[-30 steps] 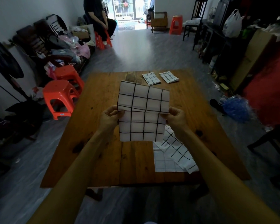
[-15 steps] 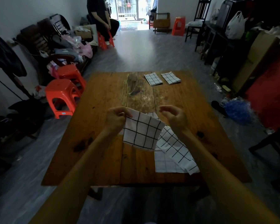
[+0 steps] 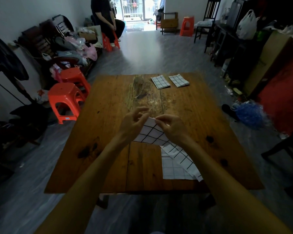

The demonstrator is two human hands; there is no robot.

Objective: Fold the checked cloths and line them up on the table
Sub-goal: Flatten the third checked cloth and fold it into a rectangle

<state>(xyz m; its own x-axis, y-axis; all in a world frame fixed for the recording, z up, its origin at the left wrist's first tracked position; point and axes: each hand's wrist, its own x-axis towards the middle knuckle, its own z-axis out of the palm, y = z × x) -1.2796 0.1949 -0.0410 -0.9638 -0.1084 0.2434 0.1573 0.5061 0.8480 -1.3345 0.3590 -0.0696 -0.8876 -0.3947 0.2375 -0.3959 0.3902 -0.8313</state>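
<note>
checked cloth in hand [image 3: 151,133]: white with black grid, partly folded, held just above the middle of the wooden table [image 3: 108,132], top corner raised between both hands.
right hand [image 3: 172,128]: fingers curled, pinching the cloth's top corner from the right.
left hand [image 3: 134,123]: at the cloth's left edge, fingers loosely curled, forefinger lifted; grip on the fabric cannot be told.
unfolded checked cloths [image 3: 178,163]: lying flat near the table's front edge, right of centre, one overlapping another, just beneath the held cloth.
folded checked cloth, left [image 3: 160,81]: far edge of table, lying flat.
folded checked cloth, right [image 3: 179,80]: just beside the former, apart, in a row.
orange plastic stools [image 3: 66,97]: two, on the floor left of the table.
standing fan [image 3: 6,61]: far left.
seated person [image 3: 107,22]: on a stool at the back of the room.
white plastic bag [image 3: 246,25]: back right.
</note>
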